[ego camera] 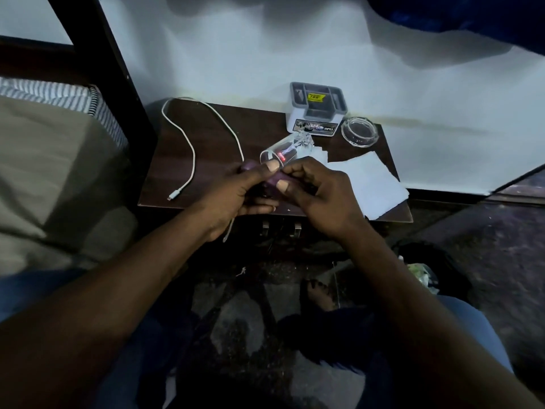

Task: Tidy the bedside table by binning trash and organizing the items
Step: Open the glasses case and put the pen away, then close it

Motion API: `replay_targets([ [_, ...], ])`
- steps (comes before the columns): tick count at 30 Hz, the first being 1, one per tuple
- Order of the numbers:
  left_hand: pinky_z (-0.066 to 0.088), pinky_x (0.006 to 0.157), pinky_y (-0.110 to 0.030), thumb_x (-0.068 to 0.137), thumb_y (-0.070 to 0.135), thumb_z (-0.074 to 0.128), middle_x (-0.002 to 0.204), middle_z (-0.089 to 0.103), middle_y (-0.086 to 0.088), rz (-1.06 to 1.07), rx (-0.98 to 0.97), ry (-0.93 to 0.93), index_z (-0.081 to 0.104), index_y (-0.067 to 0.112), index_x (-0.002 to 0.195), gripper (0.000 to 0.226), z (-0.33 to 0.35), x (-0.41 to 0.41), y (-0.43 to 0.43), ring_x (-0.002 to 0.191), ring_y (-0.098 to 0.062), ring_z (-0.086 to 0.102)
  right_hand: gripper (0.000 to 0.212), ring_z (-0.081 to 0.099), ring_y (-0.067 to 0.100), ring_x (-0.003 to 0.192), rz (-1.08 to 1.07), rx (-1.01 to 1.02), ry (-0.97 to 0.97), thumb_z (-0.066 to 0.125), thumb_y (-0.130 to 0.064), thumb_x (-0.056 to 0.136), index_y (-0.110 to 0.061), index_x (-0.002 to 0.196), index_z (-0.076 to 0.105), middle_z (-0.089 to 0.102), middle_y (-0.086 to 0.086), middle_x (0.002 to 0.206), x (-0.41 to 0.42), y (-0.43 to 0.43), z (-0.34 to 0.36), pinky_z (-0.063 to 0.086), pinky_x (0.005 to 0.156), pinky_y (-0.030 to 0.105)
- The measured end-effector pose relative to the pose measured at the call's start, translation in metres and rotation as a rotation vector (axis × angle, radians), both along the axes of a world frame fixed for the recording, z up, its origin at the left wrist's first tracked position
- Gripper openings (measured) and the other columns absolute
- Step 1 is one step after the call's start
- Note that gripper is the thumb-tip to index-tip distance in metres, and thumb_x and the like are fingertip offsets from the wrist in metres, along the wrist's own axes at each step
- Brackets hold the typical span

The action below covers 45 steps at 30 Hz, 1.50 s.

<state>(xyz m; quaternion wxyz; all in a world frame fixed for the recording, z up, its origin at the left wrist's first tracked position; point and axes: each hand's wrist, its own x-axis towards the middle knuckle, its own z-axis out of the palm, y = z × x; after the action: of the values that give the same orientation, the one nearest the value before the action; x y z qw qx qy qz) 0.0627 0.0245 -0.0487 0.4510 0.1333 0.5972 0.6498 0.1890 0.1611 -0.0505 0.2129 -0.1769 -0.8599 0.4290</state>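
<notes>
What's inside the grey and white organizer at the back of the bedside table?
In the organizer only a yellow sticker shows, in the middle compartment; compartment bottoms are too dark to see.

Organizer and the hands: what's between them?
Head view: a glass on its side lies between the organizer and the left hand and right hand, both gripping a purple item.
</notes>
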Motion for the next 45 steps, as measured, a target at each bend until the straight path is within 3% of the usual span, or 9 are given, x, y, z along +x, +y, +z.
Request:
replay_targets([
  [7,0.062,0.067,-0.034,0.094,0.035,0.070,0.090,0.078,-0.018,0.138,-0.024,0.110,0.070,0.008,0.107,0.030,-0.010,-0.026,0.018,0.071,-0.028,0.073,0.018,0.073,0.010,0.090,0.034,0.222,-0.026,0.063,-0.028,0.101,-0.019,0.114,0.071,0.077,-0.008,0.101,-0.038,0.025,-0.008,0.057,0.079,0.040],
  [13,0.062,0.065,-0.036,0.093,0.030,0.072,0.081,0.076,-0.013,0.192,0.020,0.099,0.068,0.012,0.096,0.019,-0.018,-0.033,0.029,0.066,-0.026,0.074,0.026,0.070,0.028,0.082,-0.010,0.460,-0.072,0.051,-0.036,0.099,-0.024,0.115,0.068,0.075,0.002,0.093,-0.053,0.031,-0.017,0.055,0.067,0.044],
  [17,0.062,0.069,-0.042,0.093,0.023,0.071,0.080,0.076,-0.009,0.217,0.055,0.080,0.067,0.009,0.101,0.016,-0.019,-0.034,0.038,0.068,-0.026,0.074,0.026,0.069,0.034,0.083,-0.060,0.555,-0.083,0.052,-0.030,0.097,-0.021,0.116,0.068,0.074,0.006,0.097,-0.057,0.032,-0.019,0.053,0.065,0.040],
  [21,0.062,0.061,-0.035,0.093,0.018,0.069,0.078,0.075,-0.006,0.227,0.097,0.072,0.067,0.007,0.107,0.018,-0.018,-0.037,0.042,0.064,-0.021,0.073,0.024,0.068,0.032,0.083,-0.120,0.599,-0.071,0.058,-0.024,0.093,-0.018,0.112,0.070,0.074,0.006,0.094,-0.062,0.031,-0.017,0.047,0.064,0.035],
  [28,0.060,0.056,-0.032,0.093,0.018,0.072,0.088,0.073,-0.018,0.259,0.090,0.076,0.068,0.008,0.110,0.020,-0.023,-0.040,0.043,0.065,-0.024,0.072,0.022,0.064,0.033,0.087,-0.124,0.624,-0.053,0.061,-0.013,0.087,-0.014,0.106,0.070,0.073,0.008,0.089,-0.067,0.030,-0.017,0.048,0.064,0.037],
  [32,0.063,0.075,-0.044,0.087,0.019,0.077,0.099,0.074,-0.017,0.188,0.101,0.190,0.069,0.010,0.114,0.029,-0.026,-0.033,0.044,0.085,-0.025,0.072,0.029,0.065,0.035,0.085,-0.186,0.528,-0.063,0.046,-0.024,0.091,-0.016,0.108,0.069,0.072,0.010,0.086,-0.067,0.040,-0.019,0.042,0.062,0.033],
  [36,0.064,0.073,-0.039,0.092,0.008,0.070,0.111,0.070,-0.011,0.104,0.177,-0.016,0.060,0.009,0.130,0.040,-0.026,-0.034,0.044,0.094,-0.024,0.071,0.020,0.070,0.020,0.085,-0.172,0.365,-0.016,0.056,-0.036,0.099,-0.024,0.104,0.071,0.075,-0.006,0.091,-0.061,0.053,-0.009,0.054,0.071,0.038],
  [40,0.062,0.077,-0.040,0.088,-0.005,0.060,0.114,0.070,-0.017,0.065,0.246,-0.154,0.055,0.007,0.129,0.043,-0.025,-0.041,0.040,0.098,-0.029,0.073,0.014,0.072,-0.002,0.089,-0.319,0.034,0.040,0.071,-0.040,0.094,-0.026,0.097,0.072,0.076,-0.018,0.090,-0.055,0.060,-0.001,0.057,0.083,0.027],
  [45,0.059,0.091,-0.050,0.086,-0.023,0.038,0.118,0.067,-0.021,0.102,0.308,-0.242,0.053,0.004,0.130,0.054,-0.024,-0.047,0.047,0.105,-0.036,0.070,0.029,0.074,0.008,0.091,-0.435,-0.223,-0.010,0.070,-0.051,0.091,-0.025,0.101,0.076,0.079,-0.010,0.092,-0.059,0.067,-0.008,0.059,0.092,0.045],
])
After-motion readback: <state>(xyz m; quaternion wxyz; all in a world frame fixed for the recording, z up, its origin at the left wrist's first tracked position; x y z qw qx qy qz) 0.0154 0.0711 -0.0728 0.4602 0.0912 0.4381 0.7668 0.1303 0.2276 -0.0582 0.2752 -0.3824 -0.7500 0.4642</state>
